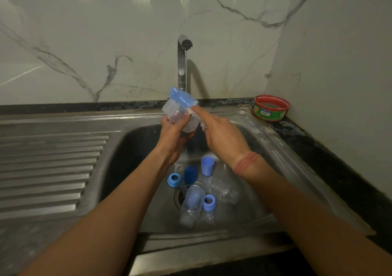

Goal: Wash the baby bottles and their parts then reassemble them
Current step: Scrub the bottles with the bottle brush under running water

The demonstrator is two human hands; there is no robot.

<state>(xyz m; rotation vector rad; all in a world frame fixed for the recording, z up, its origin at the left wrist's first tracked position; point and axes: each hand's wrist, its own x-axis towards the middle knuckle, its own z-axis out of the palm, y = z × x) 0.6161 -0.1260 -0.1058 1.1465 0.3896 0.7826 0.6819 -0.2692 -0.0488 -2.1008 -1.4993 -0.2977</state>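
The left hand (172,135) holds a clear plastic bottle (180,114) over the steel sink basin (275,148), left of the right hand (220,135). Beneath both hands, blue screw rings (174,179), a blue plastic cup (207,165) and clear bottles (192,203) lie in the basin. A red round tub (271,107) sits right of the right hand.

White marble-look wall panels (89,42) with grey veins rise behind the counter and gleam with reflected ceiling lights near the top. A plainer white side wall (339,74) meets them at the right corner. A dark speckled stone counter (314,146) runs along the back and right edges, carrying a stainless steel sink (282,148) with a ribbed drainboard (48,169) on the left. A chrome tap (182,63) stands at the sink's back edge. The light is dim.
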